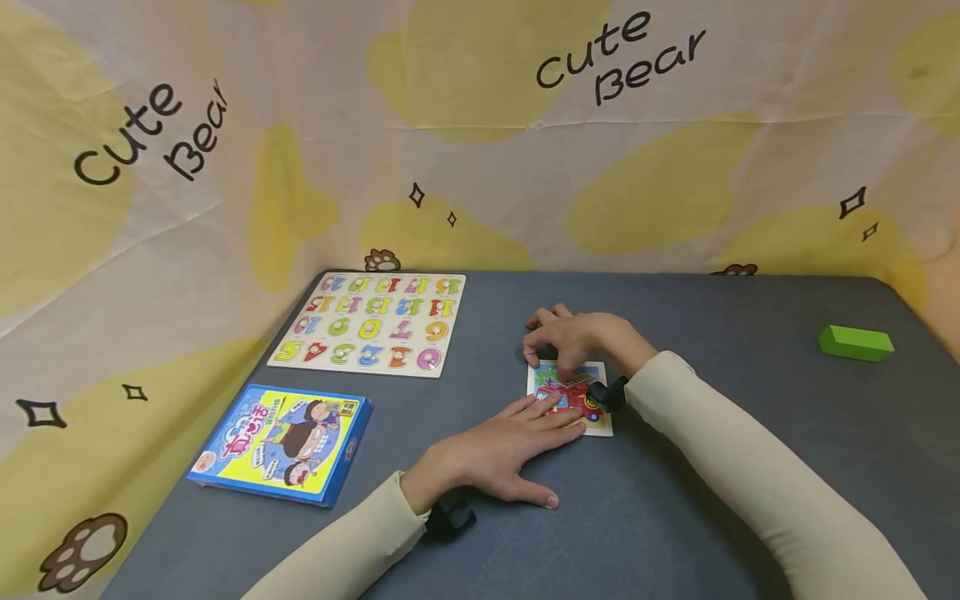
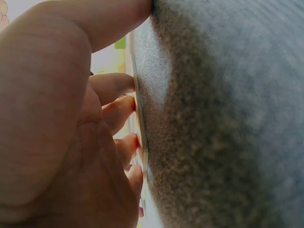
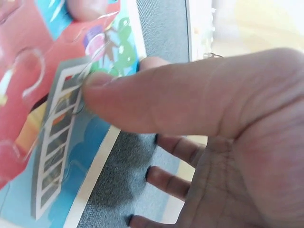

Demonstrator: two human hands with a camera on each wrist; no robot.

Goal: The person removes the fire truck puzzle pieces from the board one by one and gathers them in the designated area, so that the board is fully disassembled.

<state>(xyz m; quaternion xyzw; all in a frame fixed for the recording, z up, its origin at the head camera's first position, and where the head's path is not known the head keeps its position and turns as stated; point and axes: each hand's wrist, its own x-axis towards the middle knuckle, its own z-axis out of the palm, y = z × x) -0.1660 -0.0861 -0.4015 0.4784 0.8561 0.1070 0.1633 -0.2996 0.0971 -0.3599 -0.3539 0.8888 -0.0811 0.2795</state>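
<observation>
Closest to me, my left hand [image 1: 498, 454] is lying flat on the grey table [image 1: 712, 500], fingers straight and spread, their tips pressing down on the near-left part of the small fire-engine puzzle [image 1: 572, 398]; the left wrist view is showing those fingertips [image 2: 129, 108] pushing against the thin edge of the card. Just beyond it, my right hand [image 1: 573, 337] is arching over the far edge of the same puzzle, and in the right wrist view I am seeing the thumb [image 3: 142, 102] pressing down on the ladder part of the picture while the other fingers are resting, loosely bent, on the table past the puzzle's white border. Neither hand is gripping anything; both are pressing from above. What I am watching is the layout: the puzzle is sitting between the two hands, directly ahead and slightly right of centre, its sides roughly square to the table edge, with the left hand coming at it from the near left and the right hand from the far side, so both are equally on it. Well apart to the left, a blue box [image 1: 281, 444] and a number board [image 1: 375, 323] are lying untouched, and a green block [image 1: 856, 342] is sitting far off to the right.
</observation>
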